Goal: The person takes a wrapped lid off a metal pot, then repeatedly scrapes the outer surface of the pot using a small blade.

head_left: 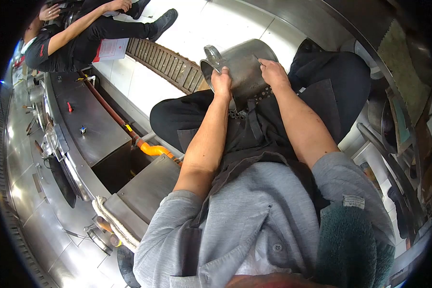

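Observation:
A large dull metal pot (246,64) lies on its side across my lap, its mouth turned left and a loop handle (212,53) at the rim. Brownish stains mark its wall. My left hand (222,83) is closed on the pot near the rim, thumb up, just below the handle. Against the pot's side, toward its base, rests my right hand (274,74) with fingers curled and pressed together. Whatever is pinched there, if anything, is too small to name. Under the pot, a dark perforated piece (262,94) partly shows.
A co-worker in dark clothes (84,36) sits at upper left, near a red-edged paper (111,50). A floor drain grate (165,64) runs past the pot. Steel counters (89,120) and an orange hose (153,150) stand left; metal shelving (393,163) is close on the right.

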`<action>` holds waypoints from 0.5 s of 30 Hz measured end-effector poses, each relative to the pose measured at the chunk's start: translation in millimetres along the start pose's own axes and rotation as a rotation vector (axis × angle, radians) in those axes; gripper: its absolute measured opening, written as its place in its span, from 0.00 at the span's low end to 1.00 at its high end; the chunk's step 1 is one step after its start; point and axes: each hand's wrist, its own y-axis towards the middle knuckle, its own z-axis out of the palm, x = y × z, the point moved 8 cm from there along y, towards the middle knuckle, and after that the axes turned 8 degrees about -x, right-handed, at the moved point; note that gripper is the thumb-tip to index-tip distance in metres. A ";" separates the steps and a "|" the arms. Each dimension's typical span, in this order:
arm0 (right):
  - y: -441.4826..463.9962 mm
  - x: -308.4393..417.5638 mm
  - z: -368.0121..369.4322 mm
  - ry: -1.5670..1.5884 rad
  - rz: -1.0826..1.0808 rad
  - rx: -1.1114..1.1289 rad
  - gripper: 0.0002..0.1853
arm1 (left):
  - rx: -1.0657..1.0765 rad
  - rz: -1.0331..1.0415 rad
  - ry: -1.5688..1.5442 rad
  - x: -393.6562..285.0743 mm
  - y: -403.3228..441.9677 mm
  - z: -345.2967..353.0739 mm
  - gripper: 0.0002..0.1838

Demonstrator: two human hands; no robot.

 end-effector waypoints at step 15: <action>-1.3 0.6 -7.0 0.048 -0.011 -0.052 0.19 | -0.025 0.067 0.041 2.0 7.1 -2.4 0.15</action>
